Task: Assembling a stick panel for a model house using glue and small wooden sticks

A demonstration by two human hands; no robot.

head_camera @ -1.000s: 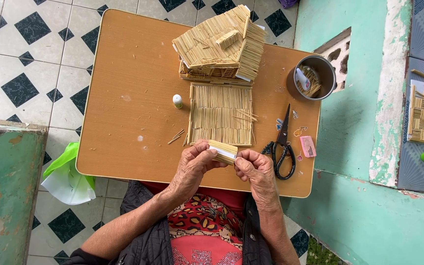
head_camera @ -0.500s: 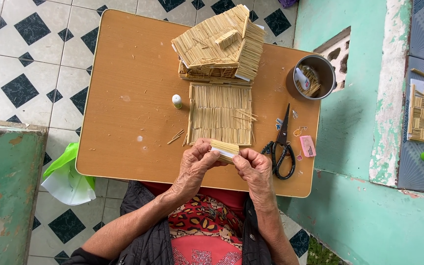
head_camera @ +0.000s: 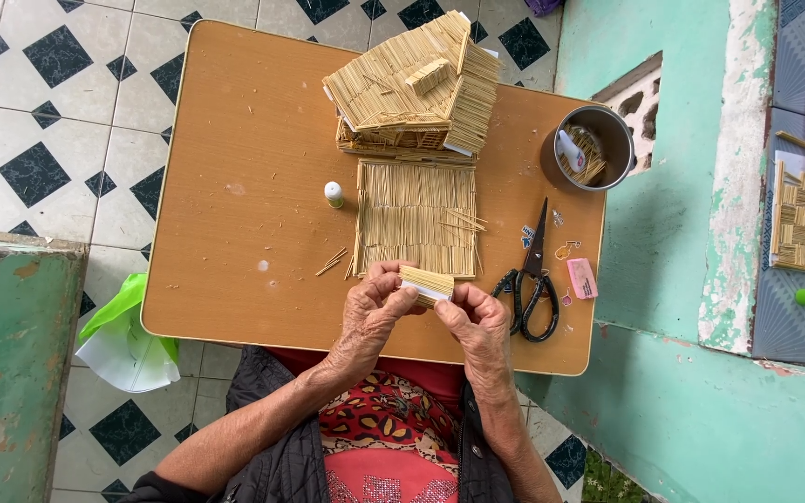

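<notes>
While both hands grip it, the stick panel [head_camera: 426, 282] lies long axis left to right, tilted slightly down to the right. Left hand [head_camera: 372, 315] fingers pinch its left end; right hand [head_camera: 479, 321] fingers clamp its right end. Beyond the fingertips lies a stick mat [head_camera: 416, 218] on the wooden table [head_camera: 235, 168], scissors [head_camera: 533, 279] just right, tiled floor [head_camera: 39, 102] around.

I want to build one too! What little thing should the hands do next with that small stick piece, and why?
Probably lower the small stick panel onto the near edge of the flat stick mat. The left hand and right hand pinch its two ends just above that edge, and its sticks look like the mat's.
</notes>
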